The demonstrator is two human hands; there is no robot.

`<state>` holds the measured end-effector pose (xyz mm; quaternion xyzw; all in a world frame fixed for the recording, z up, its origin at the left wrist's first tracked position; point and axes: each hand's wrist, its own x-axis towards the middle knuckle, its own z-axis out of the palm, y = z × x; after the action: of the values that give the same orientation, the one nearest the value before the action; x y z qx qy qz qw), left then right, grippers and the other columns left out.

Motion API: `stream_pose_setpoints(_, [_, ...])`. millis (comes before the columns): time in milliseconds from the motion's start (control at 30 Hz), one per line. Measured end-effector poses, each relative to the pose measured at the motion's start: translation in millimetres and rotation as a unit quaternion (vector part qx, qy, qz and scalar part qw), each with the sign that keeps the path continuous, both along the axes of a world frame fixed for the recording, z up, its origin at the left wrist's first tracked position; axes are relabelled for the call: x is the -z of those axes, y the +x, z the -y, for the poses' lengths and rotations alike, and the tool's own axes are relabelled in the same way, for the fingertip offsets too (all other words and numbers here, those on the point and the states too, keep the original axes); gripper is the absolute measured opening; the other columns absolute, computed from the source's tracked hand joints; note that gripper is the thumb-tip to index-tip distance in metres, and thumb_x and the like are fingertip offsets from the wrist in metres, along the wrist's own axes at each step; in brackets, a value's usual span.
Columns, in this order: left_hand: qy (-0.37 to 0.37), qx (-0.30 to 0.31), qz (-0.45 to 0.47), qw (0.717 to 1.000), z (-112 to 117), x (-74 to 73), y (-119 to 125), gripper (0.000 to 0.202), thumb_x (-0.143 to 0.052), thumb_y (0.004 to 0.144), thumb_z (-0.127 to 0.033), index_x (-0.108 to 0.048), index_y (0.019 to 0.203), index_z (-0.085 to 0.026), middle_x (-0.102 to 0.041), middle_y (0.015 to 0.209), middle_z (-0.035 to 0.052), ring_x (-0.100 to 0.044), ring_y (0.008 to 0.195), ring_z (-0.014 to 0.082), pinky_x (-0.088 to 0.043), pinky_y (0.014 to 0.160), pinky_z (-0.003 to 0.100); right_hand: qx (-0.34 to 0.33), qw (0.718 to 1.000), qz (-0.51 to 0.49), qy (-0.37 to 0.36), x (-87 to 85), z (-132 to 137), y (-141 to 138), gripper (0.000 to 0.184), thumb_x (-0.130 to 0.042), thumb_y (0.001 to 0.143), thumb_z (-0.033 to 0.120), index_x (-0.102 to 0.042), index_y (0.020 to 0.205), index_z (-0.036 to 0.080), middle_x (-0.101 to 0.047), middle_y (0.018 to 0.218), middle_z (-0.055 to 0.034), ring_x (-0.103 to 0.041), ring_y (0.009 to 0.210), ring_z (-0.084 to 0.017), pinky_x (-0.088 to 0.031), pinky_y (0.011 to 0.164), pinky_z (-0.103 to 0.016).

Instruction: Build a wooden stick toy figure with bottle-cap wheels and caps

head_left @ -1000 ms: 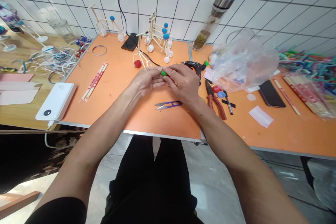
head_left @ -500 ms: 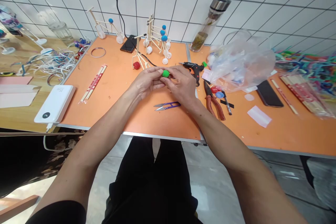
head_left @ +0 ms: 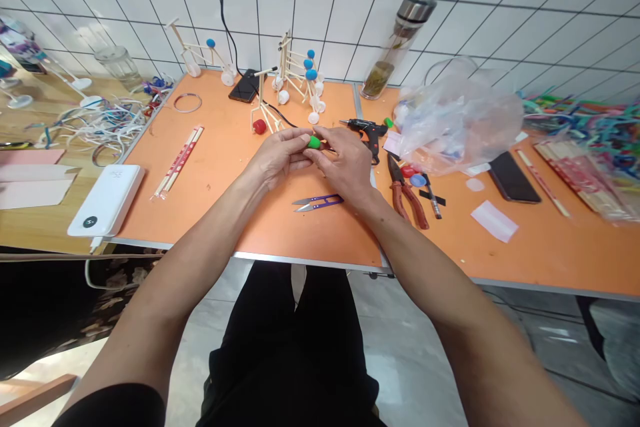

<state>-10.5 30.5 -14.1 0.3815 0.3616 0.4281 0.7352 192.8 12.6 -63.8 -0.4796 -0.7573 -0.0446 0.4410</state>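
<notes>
My left hand (head_left: 277,157) and my right hand (head_left: 341,163) meet over the middle of the orange table (head_left: 215,167). Their fingertips pinch a small green cap (head_left: 314,142) between them. Most of the cap is hidden by the fingers. A purple thread snip (head_left: 318,201) lies on the table just in front of my right hand. Behind my hands stands a stick figure with a red cap (head_left: 259,125) at its foot.
A black glue gun (head_left: 366,127), red-handled pliers (head_left: 409,193) and loose caps lie to the right, beside a crumpled plastic bag (head_left: 457,120). Stick models (head_left: 297,73), a phone (head_left: 245,87) and a bottle (head_left: 395,47) line the wall. A white power bank (head_left: 107,199) and wrapped chopsticks (head_left: 179,161) lie left.
The green cap has turned between my fingertips, showing more of itself half a second ago and less now. Both hands have stayed in place.
</notes>
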Motion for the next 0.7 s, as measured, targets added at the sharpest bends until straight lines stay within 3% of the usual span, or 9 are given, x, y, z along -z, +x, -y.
stream_pose_setpoints(133, [-0.002,0.005,-0.014,1.000,-0.9,1.1,-0.2,0.015,-0.098,0.105,-0.027,-0.085,0.108,-0.019,-0.092,0.096,0.0024,-0.086,0.083,0.0129,-0.072,0.092,0.027,0.002,1.000,0.006,-0.025,-1.9,1.9,-0.6,0.036,-0.071,0.129,0.052,-0.097,0.143,0.033,-0.096,0.127,-0.0082,-0.088,0.121,-0.036,-0.068,0.111,-0.053])
stream_pose_setpoints(267, [0.001,0.017,-0.030,0.999,-1.4,3.1,-1.5,0.025,-0.101,0.104,-0.037,-0.085,0.103,-0.018,-0.092,0.097,0.0054,-0.087,0.083,0.0151,-0.072,0.091,0.029,0.002,1.000,0.000,-0.021,-2.3,2.0,0.0,0.032,-0.075,0.127,0.049,-0.097,0.141,0.031,-0.096,0.133,-0.0094,-0.088,0.126,-0.036,-0.068,0.114,-0.053])
stream_pose_setpoints(467, [0.028,0.041,-0.058,0.997,-0.1,5.3,-4.5,0.061,-0.122,0.080,-0.063,-0.084,0.098,-0.019,-0.092,0.094,0.0053,-0.087,0.085,0.0177,-0.073,0.091,0.031,-0.010,1.000,-0.013,0.008,-1.8,2.5,-4.6,0.018,-0.080,0.122,0.035,-0.096,0.127,0.029,-0.094,0.133,-0.0098,-0.087,0.124,-0.034,-0.067,0.115,-0.051])
stream_pose_setpoints(700, [0.024,0.022,-0.090,0.995,0.5,5.6,-2.8,0.054,-0.122,0.081,-0.058,-0.086,0.095,-0.020,-0.093,0.093,0.0067,-0.090,0.088,0.0198,-0.074,0.093,0.032,0.006,1.000,-0.011,-0.020,-0.8,2.5,-9.1,0.022,-0.077,0.115,0.026,-0.095,0.126,0.031,-0.095,0.137,-0.0103,-0.087,0.130,-0.036,-0.068,0.118,-0.056])
